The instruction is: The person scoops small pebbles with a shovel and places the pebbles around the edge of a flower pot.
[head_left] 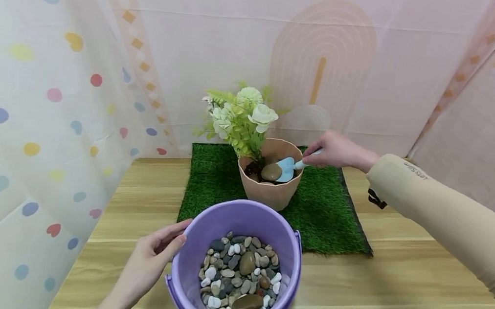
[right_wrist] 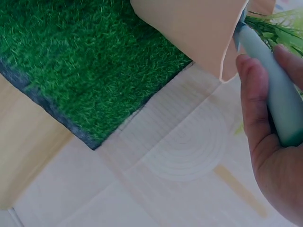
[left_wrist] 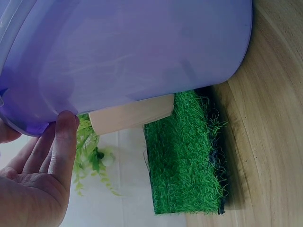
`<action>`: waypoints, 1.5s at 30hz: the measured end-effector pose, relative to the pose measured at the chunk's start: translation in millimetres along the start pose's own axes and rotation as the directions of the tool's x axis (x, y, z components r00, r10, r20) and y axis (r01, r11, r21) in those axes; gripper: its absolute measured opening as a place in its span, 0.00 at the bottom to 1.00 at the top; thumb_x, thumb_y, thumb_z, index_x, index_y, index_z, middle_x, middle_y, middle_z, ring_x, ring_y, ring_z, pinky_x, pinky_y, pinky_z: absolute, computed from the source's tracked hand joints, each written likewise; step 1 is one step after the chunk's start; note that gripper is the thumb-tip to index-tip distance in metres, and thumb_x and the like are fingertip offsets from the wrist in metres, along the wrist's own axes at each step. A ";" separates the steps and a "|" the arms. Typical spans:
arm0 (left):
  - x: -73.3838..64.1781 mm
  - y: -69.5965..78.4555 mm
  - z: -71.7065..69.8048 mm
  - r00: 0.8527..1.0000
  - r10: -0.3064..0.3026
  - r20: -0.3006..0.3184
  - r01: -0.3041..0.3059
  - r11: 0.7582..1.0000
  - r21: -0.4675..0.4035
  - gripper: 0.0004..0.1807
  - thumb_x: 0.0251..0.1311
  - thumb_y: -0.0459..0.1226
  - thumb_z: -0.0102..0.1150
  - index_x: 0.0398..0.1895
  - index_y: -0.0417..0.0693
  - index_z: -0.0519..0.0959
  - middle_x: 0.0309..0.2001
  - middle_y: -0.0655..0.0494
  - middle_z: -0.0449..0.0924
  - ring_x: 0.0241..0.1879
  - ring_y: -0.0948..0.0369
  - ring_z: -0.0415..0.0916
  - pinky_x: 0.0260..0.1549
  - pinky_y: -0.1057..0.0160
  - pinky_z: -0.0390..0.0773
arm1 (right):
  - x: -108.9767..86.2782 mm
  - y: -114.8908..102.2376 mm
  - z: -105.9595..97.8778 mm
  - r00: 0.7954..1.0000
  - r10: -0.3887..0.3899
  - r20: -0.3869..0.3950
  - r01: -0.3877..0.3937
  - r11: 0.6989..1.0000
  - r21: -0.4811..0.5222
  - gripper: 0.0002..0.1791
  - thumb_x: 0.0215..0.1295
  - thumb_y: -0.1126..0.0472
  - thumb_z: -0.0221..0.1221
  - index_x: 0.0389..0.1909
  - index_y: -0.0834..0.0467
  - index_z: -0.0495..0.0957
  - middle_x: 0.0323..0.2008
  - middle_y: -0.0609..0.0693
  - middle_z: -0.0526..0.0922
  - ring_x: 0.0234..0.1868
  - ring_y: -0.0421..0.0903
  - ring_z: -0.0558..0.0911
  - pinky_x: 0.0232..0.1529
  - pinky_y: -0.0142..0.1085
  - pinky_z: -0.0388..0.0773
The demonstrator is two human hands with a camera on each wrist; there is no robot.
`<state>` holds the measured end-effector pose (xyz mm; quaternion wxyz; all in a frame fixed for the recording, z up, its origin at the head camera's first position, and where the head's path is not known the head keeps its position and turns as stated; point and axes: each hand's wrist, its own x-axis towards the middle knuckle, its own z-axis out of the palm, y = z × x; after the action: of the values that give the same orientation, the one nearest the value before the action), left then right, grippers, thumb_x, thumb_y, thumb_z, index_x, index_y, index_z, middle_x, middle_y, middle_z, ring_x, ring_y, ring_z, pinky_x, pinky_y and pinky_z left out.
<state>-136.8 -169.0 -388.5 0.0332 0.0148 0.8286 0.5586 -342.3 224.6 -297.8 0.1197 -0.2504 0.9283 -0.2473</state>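
Observation:
My left hand (head_left: 142,265) grips the left rim of a purple bucket (head_left: 242,217), thumb on the inside. In the left wrist view, the fingers of that hand (left_wrist: 42,172) touch the bucket's outer wall (left_wrist: 142,52). Pebbles (head_left: 236,281) in grey, white and brown lie in the bucket. My right hand (head_left: 333,151) holds a light blue trowel (head_left: 286,169), its blade inside a peach flowerpot (head_left: 268,193). A large brown stone (head_left: 271,172) lies at the blade's tip. In the right wrist view, my fingers wrap the trowel's handle (right_wrist: 272,78).
White artificial flowers (head_left: 263,116) with green leaves rise from the pot's left side. Under the pot lies a green turf mat (head_left: 330,220) on a wooden table (head_left: 156,186). Patterned cloth (head_left: 222,39) hangs behind and along both sides.

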 end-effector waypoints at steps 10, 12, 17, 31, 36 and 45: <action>0.6 2.7 4.2 1.000 0.012 0.006 -0.012 1.000 -0.001 0.23 0.78 0.37 0.56 0.71 0.39 0.75 0.63 0.36 0.84 0.46 0.76 0.85 0.45 0.71 0.89 | 6.9 -16.9 -5.4 1.000 -0.023 -0.003 0.021 0.976 -0.217 0.08 0.69 0.59 0.68 0.40 0.58 0.93 0.39 0.55 0.94 0.36 0.45 0.88 0.42 0.42 0.86; 0.6 3.1 4.8 1.000 0.010 0.006 -0.010 1.000 0.001 0.23 0.78 0.37 0.56 0.71 0.39 0.75 0.63 0.36 0.83 0.46 0.77 0.85 0.45 0.71 0.89 | 4.4 -19.3 -9.3 0.998 -0.055 -0.020 0.048 0.964 -0.262 0.08 0.68 0.60 0.68 0.39 0.60 0.93 0.40 0.57 0.94 0.39 0.50 0.90 0.47 0.47 0.88; 0.9 3.2 5.6 1.000 0.008 0.011 -0.008 1.000 -0.003 0.23 0.78 0.37 0.56 0.71 0.39 0.75 0.64 0.36 0.83 0.47 0.77 0.85 0.45 0.72 0.89 | -7.4 -23.8 -21.3 0.992 -0.098 -0.077 0.064 0.932 -0.358 0.09 0.68 0.63 0.68 0.42 0.64 0.91 0.45 0.61 0.93 0.50 0.59 0.90 0.56 0.54 0.87; 0.0 -0.2 3.6 1.000 0.016 -0.003 -0.016 1.000 0.020 0.23 0.78 0.38 0.56 0.72 0.40 0.75 0.66 0.37 0.81 0.47 0.78 0.84 0.44 0.71 0.89 | -56.3 -20.4 -35.8 0.974 -0.019 -0.224 -0.034 0.972 -0.231 0.12 0.71 0.57 0.67 0.47 0.59 0.91 0.41 0.56 0.94 0.31 0.46 0.80 0.33 0.37 0.75; -0.1 -1.6 1.7 1.000 -0.006 -0.008 0.007 0.999 0.031 0.24 0.79 0.39 0.55 0.72 0.41 0.75 0.67 0.37 0.81 0.47 0.79 0.83 0.44 0.71 0.89 | -75.8 -27.1 -32.2 0.971 -0.010 -0.239 -0.036 0.982 -0.188 0.10 0.70 0.56 0.68 0.47 0.53 0.92 0.43 0.53 0.94 0.34 0.43 0.84 0.34 0.34 0.74; 0.9 -2.3 0.3 1.000 -0.017 -0.006 0.017 0.999 0.043 0.24 0.80 0.40 0.54 0.73 0.42 0.74 0.68 0.38 0.80 0.48 0.81 0.82 0.44 0.72 0.89 | -103.2 -47.0 -20.7 0.965 -0.108 -0.240 0.061 0.979 -0.197 0.09 0.69 0.55 0.70 0.45 0.52 0.93 0.38 0.48 0.94 0.28 0.37 0.79 0.28 0.29 0.71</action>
<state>-137.7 -169.6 -390.8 0.0355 0.0069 0.8406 0.5404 -243.1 251.6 -245.7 -0.0328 -0.2669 0.9436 -0.1932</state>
